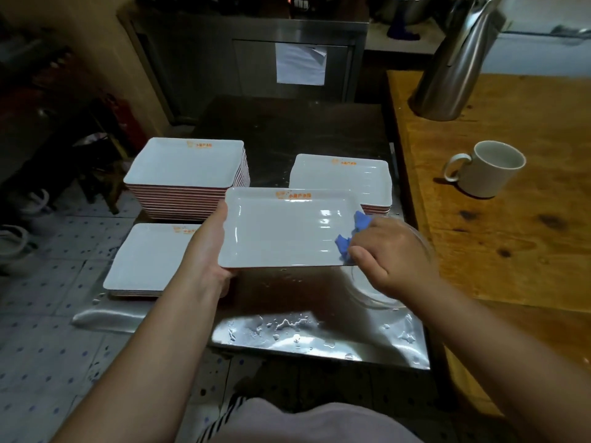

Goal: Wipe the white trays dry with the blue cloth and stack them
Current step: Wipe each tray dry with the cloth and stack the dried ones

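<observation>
My right hand is bunched round the blue cloth, fingers curled over it, pressing it into the right end of the tray. My left hand grips the tray's left edge, thumb along the rim and fingers hidden underneath, so the tray sits held above the steel table, roughly level.

Working outward: a tall stack sits back left, a low stack lies front left, just beside my left wrist, and another stack is back right, its near edge hidden by the held tray. Which pile is wet and which dry I cannot tell. A glass bowl sits under my right wrist. On the wooden counter there's a mug and a steel jug.

Risks now. The tray shines and the table is puddled, so I'd guess a slick rim: push too hard with the cloth and it could pivot out of my one-handed grip. Dropping my right wrist could knock the bowl. And lowering a wiped tray onto that wet steel would undo the wipe.
</observation>
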